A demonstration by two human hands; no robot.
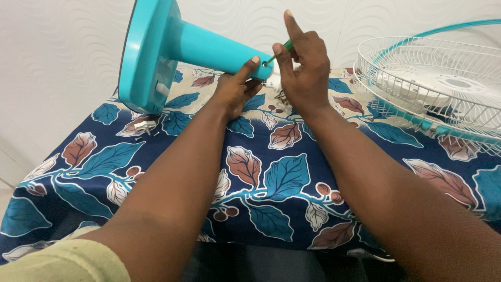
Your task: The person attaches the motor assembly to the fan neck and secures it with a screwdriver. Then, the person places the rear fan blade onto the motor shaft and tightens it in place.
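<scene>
A turquoise fan stand [172, 49] lies tipped on its side, its round base at the left and its neck pointing right. My left hand [236, 90] grips the end of the neck from below, thumb on top. My right hand [305, 65] holds a small green-handled screwdriver [277, 51] with its tip at the neck's end, index finger pointing up. A white part at the neck's end is mostly hidden by both hands.
A white wire fan grille with a turquoise rim [433, 89] lies at the right on the table. A leaf-patterned blue cloth [271, 183] covers the table. A white plug [142, 127] lies below the base. A white wall stands behind.
</scene>
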